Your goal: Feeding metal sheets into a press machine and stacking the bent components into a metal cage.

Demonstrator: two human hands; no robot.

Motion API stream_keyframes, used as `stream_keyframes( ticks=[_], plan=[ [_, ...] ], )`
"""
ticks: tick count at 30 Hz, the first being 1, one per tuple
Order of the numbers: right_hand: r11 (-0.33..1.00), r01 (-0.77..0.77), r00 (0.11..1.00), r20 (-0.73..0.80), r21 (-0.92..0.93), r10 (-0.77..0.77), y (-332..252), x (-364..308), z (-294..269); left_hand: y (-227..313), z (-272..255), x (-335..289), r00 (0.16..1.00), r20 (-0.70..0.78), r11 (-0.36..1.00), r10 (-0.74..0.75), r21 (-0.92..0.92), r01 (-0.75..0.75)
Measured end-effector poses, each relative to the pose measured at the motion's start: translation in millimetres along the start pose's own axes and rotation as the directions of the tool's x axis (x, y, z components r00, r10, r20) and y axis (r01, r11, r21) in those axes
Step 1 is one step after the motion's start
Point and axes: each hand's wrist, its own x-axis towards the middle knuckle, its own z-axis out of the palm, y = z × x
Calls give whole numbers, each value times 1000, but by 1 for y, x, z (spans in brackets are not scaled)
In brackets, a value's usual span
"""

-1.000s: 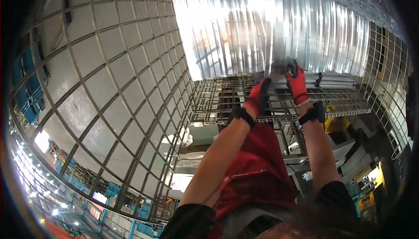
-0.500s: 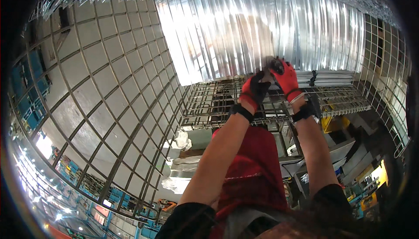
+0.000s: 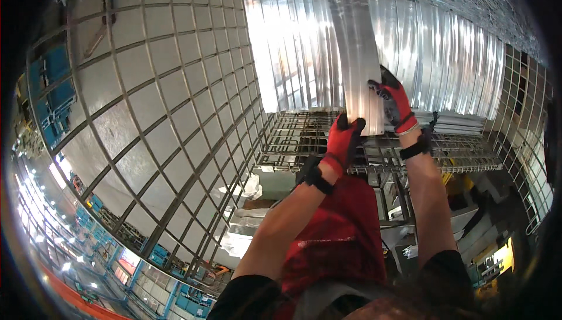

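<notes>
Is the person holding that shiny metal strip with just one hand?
No: both the left hand and the right hand, in red gloves, grip the metal strip.

Wire-mesh cage wall [image 3: 146,121] fills left and centre of frame, grid bent by the lens. Wire rack shelf [image 3: 410,150] centre right. Blue crates [image 3: 52,97] far left. Ceiling lights [image 3: 41,203] glare at lower left.

A metal strip [image 3: 358,68] rises between the left hand [image 3: 344,140] and right hand [image 3: 393,102], standing before a row of upright strips [image 3: 445,57]. Below both hands runs a wire shelf [image 3: 410,156]; a mesh panel [image 3: 146,115] stretches away left of them.
</notes>
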Motion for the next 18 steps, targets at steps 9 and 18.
stream_keyframes(
  ticks=[9,18],
  plan=[
    [994,-77,996,-39,81,80,25,27,65,31,-45,1,980,-188,998,-60,-10,60],
    [387,136,894,-56,-912,-445,20,48,73,-6,-79,13,974,-63,799,-219,-584,142]
  ],
)
